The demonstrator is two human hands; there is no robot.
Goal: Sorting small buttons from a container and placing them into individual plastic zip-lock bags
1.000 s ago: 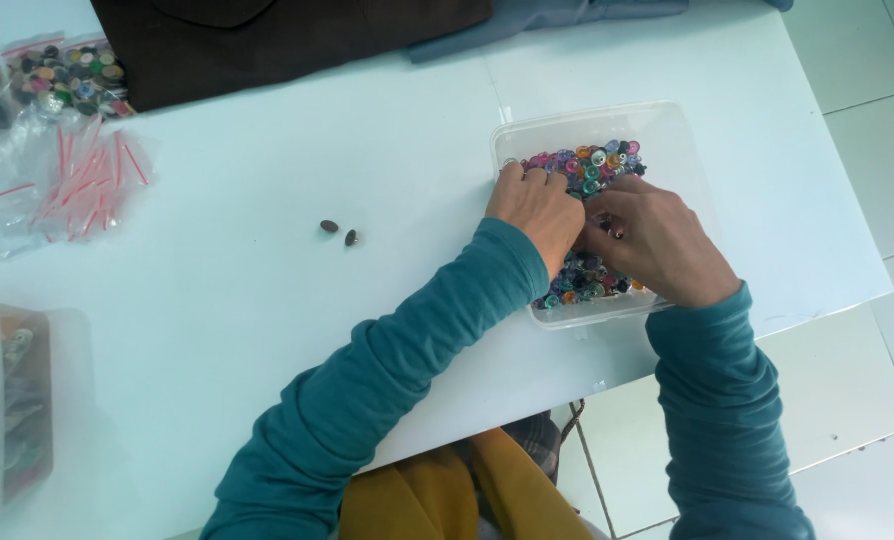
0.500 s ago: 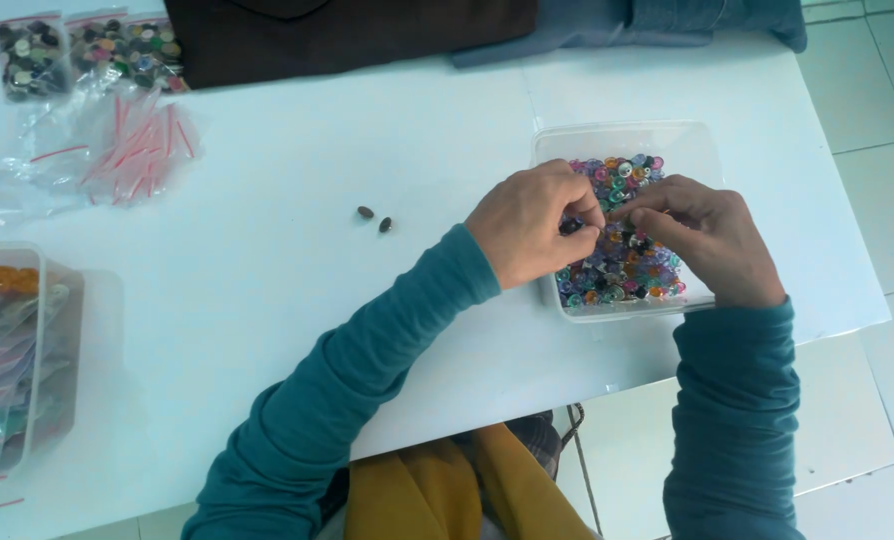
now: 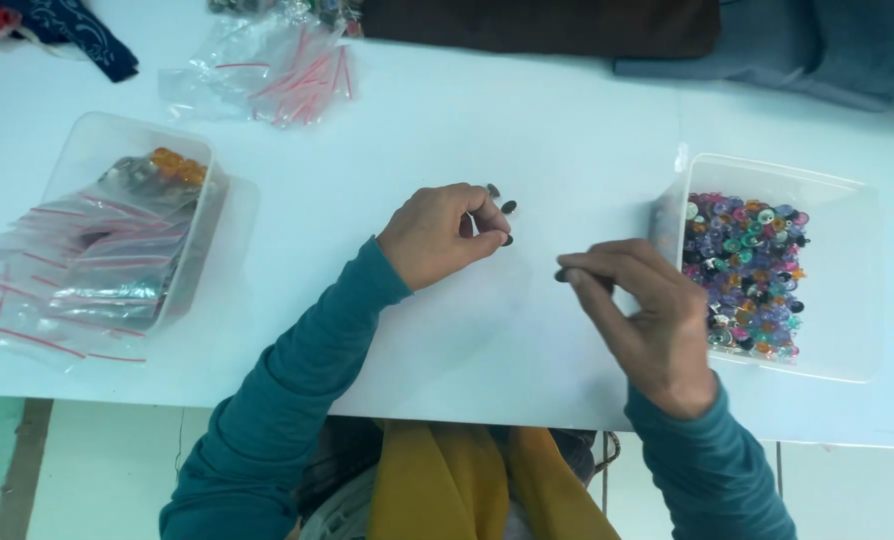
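The left hand (image 3: 437,235) pinches a small dark button (image 3: 507,240) just beside two dark loose buttons (image 3: 501,199), gathering like with like. The right hand (image 3: 647,315) pinches what seems another dark button (image 3: 561,275), with the clear plastic tray of mixed coloured buttons (image 3: 847,300) just past its knuckles.

A smooth white table (image 3: 387,130) with a matt finish is seen beneath two clear plastic tubs (image 3: 847,250), one filled with glossy plastic buttons (image 3: 747,270) in mixed colours. Small dark, shiny buttons (image 3: 502,200) are laid on the surface. Thin, crinkled, transparent plastic bags (image 3: 77,280) with red strips are heaped in the other tub (image 3: 117,140). Soft teal knit cloth is worn on both sleeves (image 3: 297,380); dark matt fabric (image 3: 547,25) is spread at the far edge.
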